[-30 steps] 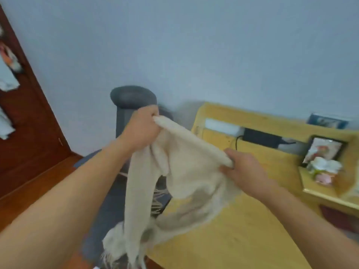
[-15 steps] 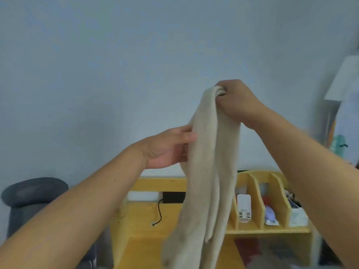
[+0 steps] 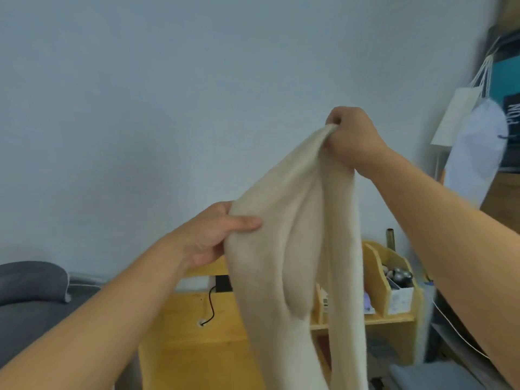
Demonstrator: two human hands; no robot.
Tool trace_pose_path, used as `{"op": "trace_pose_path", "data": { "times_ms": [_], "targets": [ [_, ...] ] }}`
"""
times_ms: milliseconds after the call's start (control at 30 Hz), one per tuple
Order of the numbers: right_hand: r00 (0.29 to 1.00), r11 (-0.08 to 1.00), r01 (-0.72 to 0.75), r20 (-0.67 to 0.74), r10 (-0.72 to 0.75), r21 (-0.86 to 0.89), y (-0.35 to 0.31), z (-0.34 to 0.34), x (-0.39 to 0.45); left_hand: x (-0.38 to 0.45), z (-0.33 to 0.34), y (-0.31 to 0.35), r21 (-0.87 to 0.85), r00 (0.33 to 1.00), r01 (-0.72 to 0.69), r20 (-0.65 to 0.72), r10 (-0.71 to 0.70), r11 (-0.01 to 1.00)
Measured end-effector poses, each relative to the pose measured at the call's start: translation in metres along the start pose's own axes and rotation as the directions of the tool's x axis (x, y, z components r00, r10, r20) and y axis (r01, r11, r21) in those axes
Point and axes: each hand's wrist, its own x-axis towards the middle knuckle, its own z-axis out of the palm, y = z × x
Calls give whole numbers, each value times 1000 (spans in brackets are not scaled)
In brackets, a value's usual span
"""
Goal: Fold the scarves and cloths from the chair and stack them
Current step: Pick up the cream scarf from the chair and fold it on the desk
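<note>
A long cream scarf (image 3: pixel 298 249) hangs in front of me, its lower part running out of the bottom of the view. My right hand (image 3: pixel 351 136) grips its top end in a fist, raised high against the wall. Lower and to the left, my left hand (image 3: pixel 213 235) pinches the scarf's left edge between thumb and fingers, pulling it sideways so the cloth spreads. The grey chair (image 3: pixel 31 280) shows at the lower left, partly behind my left forearm. No other cloths are visible.
A yellow wooden desk (image 3: pixel 197 342) stands below the scarf, with a black cable (image 3: pixel 209 308) and a divided organiser shelf (image 3: pixel 388 277) holding small items at the right. White bags (image 3: pixel 472 136) hang at the far right. A plain wall fills the background.
My left hand has closed on the scarf's left edge and drawn it outward. The right hand stays raised with the top end.
</note>
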Motion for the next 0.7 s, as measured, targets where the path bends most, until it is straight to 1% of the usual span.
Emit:
{"op": "trace_pose_path", "data": {
  "times_ms": [33, 67, 100, 133, 167, 200, 233, 267, 333, 367, 400, 433, 467, 500, 533, 567, 600, 633, 667, 700],
  "targets": [
    [999, 999, -41, -24, 41, 17, 10, 3, 0, -2, -9, 4, 38, 996, -9, -87, 12, 999],
    [996, 995, -87, 30, 86, 43, 23, 6, -2, -2, -20, 9, 80, 979, -43, -196, 58, 996],
    [976, 990, -133, 178, 124, 43, 38, 9, -7, 0, -34, 13, 175, 928, -97, -339, 153, 980],
    [903, 987, -163, 403, 147, 7, 50, 10, -16, 5, -49, 17, 339, 836, -112, -476, 273, 934],
    [744, 983, -178, 646, 170, -53, 59, 12, -29, 9, -66, 20, 550, 719, -33, -566, 402, 835],
    [527, 980, -177, 832, 175, -95, 65, 15, -44, 13, -84, 20, 710, 599, 112, -606, 523, 695],
    [308, 980, -180, 941, 141, -87, 69, 19, -62, 13, -101, 17, 737, 514, 229, -646, 565, 636],
    [146, 976, -214, 987, 71, -39, 74, 22, -79, 13, -116, 12, 715, 445, 290, -689, 572, 636],
    [-79, 936, -350, 994, -80, 47, 86, 30, -110, 8, -149, -8, 593, 342, 395, -804, 486, 702],
    [-171, 925, -379, 982, -83, 12, 94, 34, -124, 2, -165, -22, 542, 325, 427, -839, 437, 724],
    [-210, 941, -330, 978, 5, -76, 108, 40, -135, -4, -180, -36, 529, 355, 459, -846, 398, 714],
    [-184, 952, -216, 967, 177, -216, 120, 48, -143, -16, -192, -51, 541, 423, 517, -835, 351, 664],
    [-73, 925, -61, 926, 370, -375, 137, 55, -143, -23, -201, -63, 573, 502, 571, -810, 302, 588],
    [126, 845, 76, 845, 519, -530, 158, 64, -144, -30, -206, -75, 608, 566, 620, -785, 253, 496],
    [375, 746, 154, 737, 562, -648, 174, 69, -139, -33, -208, -83, 647, 614, 639, -755, 230, 417],
    [594, 687, 114, 604, 532, -718, 187, 73, -130, -36, -209, -90, 676, 643, 639, -731, 228, 366],
    [751, 690, -24, 442, 491, -724, 193, 70, -118, -34, -207, -91, 703, 659, 628, -709, 251, 333],
    [851, 728, -187, 261, 455, -660, 191, 63, -106, -29, -203, -86, 720, 659, 615, -693, 292, 320],
    [918, 750, -239, 107, 382, -617, 186, 53, -96, -23, -199, -78, 738, 653, 597, -674, 345, 314],
    [966, 759, -215, -19, 258, -615, 178, 42, -89, -16, -196, -68, 755, 636, 569, -655, 408, 326]
  ]
}}
